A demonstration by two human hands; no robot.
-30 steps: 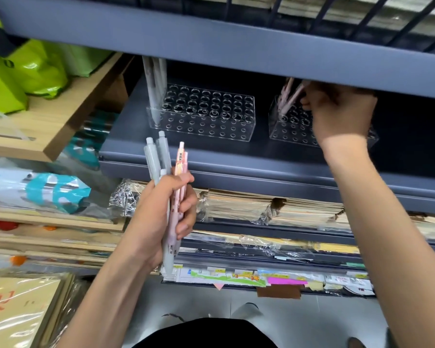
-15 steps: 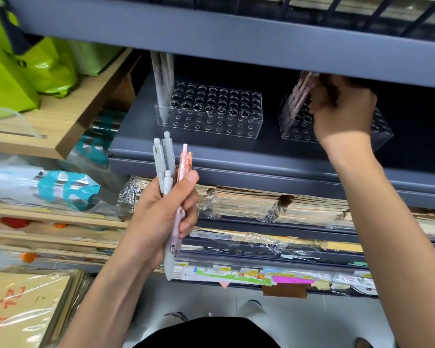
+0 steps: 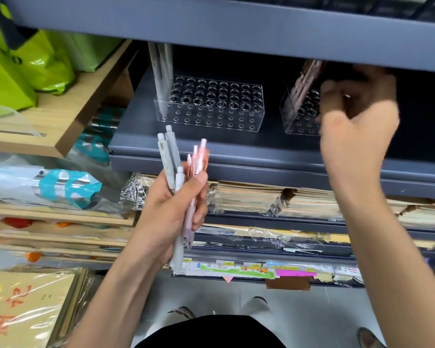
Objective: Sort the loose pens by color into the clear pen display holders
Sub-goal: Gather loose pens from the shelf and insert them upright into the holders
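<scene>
- Two clear holders sit on the grey shelf (image 3: 236, 151). The left holder (image 3: 209, 104) has a few grey pens (image 3: 161, 79) standing in its left end, and its other holes look free.
- Below and in front of that shelf, the left hand (image 3: 171, 212) has its fingers (image 3: 199, 182) wrapped round a mixed bundle (image 3: 183, 172) of grey and pink pens, clickers up. The grey ones lie to the left of the bundle and the pink ones to the right, which probably makes it easy to pull out one colour at a time.
- Further right, the right holder (image 3: 301, 114) carries pink pens (image 3: 304, 84) that lean at its left end, with their tops close under the upper shelf (image 3: 236, 28).
- In front of that holder is the right hand (image 3: 357, 116), which is blurred. Its fingers are curled, but I cannot tell whether they pinch a pen or hold nothing.
- To do this step well, the next pink pen should probably be taken from the right side of the bundle, pinched near its top and tilted to pass under the upper shelf. It can then be lowered tip first into a free hole just beside the leaning pink pens.
- One risk is knocking the leaning pens, so the hand should come in from the front, not across them.
</scene>
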